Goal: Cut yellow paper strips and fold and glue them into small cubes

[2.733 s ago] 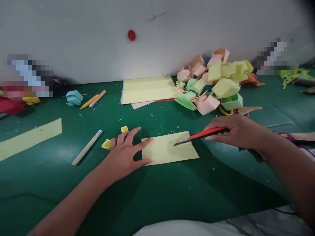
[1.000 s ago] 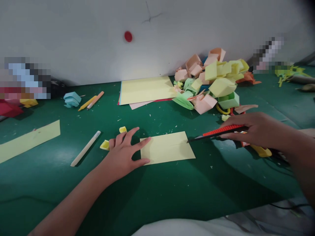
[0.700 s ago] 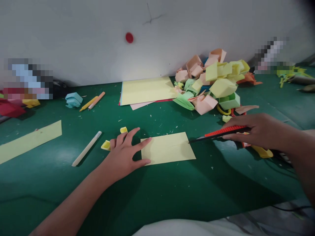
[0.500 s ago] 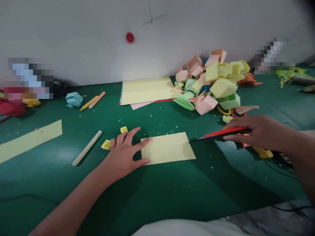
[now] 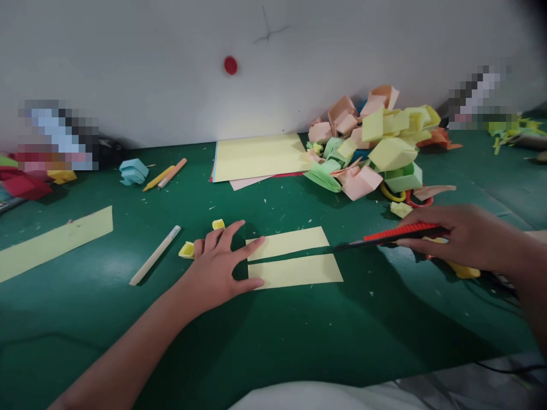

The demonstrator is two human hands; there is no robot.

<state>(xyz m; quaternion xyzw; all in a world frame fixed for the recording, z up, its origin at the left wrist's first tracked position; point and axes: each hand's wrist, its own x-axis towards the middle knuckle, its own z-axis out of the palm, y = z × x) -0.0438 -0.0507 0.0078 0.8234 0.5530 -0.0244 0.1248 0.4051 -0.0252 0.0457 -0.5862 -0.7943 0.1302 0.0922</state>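
Note:
Two pale yellow paper strips lie on the green table, an upper strip (image 5: 294, 242) and a lower strip (image 5: 301, 272), with a thin gap between them that widens to the right. My left hand (image 5: 217, 259) rests with fingers spread, its index fingertip on the upper strip and its thumb on the lower one. In my right hand (image 5: 461, 236) is a red and black utility knife (image 5: 399, 232). Its blade points left, just past the strips' right ends. Two small yellow folded paper pieces (image 5: 187, 250) sit beside my left hand.
Behind lies a stack of coloured sheets (image 5: 260, 156) against the white wall (image 5: 171, 68). A heap of folded paper (image 5: 384, 142) stands at the back right, scissors handles (image 5: 419, 197) beside it. To the left are a rolled paper stick (image 5: 154, 256) and a long paper strip (image 5: 60, 242).
The single yellow sheet is now split lengthwise into two strips. My right hand has moved slightly right with the knife; my left hand stays in place on the paper.

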